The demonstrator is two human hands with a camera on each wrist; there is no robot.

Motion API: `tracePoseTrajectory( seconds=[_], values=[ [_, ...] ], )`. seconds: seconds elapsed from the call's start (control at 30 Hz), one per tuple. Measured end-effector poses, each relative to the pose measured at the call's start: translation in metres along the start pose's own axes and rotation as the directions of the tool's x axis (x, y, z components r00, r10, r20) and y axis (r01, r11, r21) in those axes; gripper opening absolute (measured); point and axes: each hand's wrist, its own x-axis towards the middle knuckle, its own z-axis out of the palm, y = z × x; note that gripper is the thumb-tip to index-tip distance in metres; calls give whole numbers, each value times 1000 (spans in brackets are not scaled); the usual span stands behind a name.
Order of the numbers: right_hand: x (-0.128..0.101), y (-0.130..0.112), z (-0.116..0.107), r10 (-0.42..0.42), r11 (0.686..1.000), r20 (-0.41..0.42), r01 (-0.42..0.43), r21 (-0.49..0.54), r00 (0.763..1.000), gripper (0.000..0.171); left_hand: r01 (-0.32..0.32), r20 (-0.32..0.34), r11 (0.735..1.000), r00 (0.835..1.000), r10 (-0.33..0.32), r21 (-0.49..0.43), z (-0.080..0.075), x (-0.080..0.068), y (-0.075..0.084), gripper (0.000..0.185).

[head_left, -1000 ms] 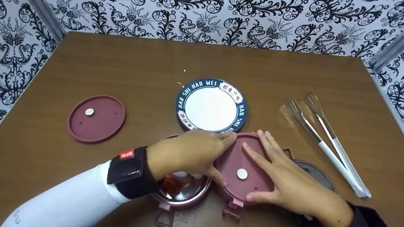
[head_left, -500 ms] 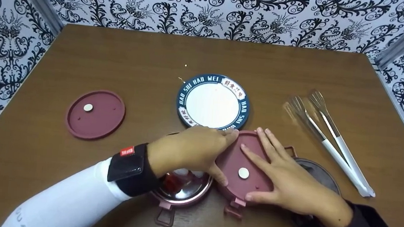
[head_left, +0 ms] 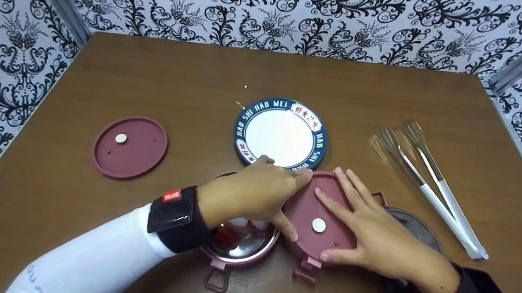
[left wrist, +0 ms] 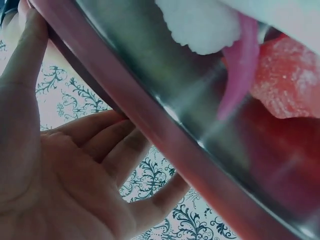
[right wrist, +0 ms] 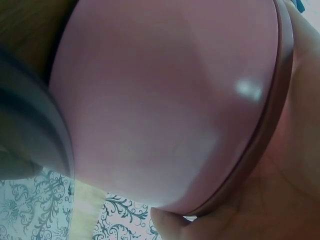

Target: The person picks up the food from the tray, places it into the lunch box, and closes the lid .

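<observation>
A round dusty-pink lid (head_left: 315, 197) with a white button sits on a pink lunch container (head_left: 297, 252). My right hand (head_left: 366, 229) rests on the lid's right side, fingers spread; the right wrist view shows its palm beside the container's smooth wall (right wrist: 150, 110). My left hand (head_left: 257, 190) touches the lid's left edge with fingertips and thumb, the fingers mostly straight. Under the left wrist is a second, uncovered container (head_left: 246, 250) with a steel lining. White, purple and red food pieces (left wrist: 285, 75) lie in it, partly hidden by the hand.
A second pink lid (head_left: 130, 152) lies at the left. Behind the hands is a blue-rimmed white plate (head_left: 280, 136). Metal tongs (head_left: 443, 198) with white handles lie at the right. A dark round container (head_left: 415, 226) is partly under the right forearm. Buckles (head_left: 217, 280) stick out at the front.
The view shifts slightly. A finger of my left hand now shows raised near the plate's front rim; both hands stay at the lid.
</observation>
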Motion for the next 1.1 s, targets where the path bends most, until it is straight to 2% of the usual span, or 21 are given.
tracePoseTrajectory(
  seconds=[0.17,0.3,0.57,0.83,1.1],
  values=[
    [1,1,2,-18,1000,-28,17,-18,999,97,-11,-41,998,999,13,58,3,1,-2,117],
    [2,1,3,-20,1000,-29,20,-20,999,97,-13,-59,1000,998,15,28,6,0,-5,117],
    [1,1,5,-17,1000,-23,17,5,1000,96,-6,-5,999,1000,6,-34,4,0,-2,118],
    [-3,4,4,-18,1000,-31,18,3,999,96,-68,-30,996,997,67,-63,6,6,-5,116],
    [1,5,6,-35,999,-44,36,4,998,95,-17,21,999,1000,17,-28,5,1,-5,117]
  ],
)
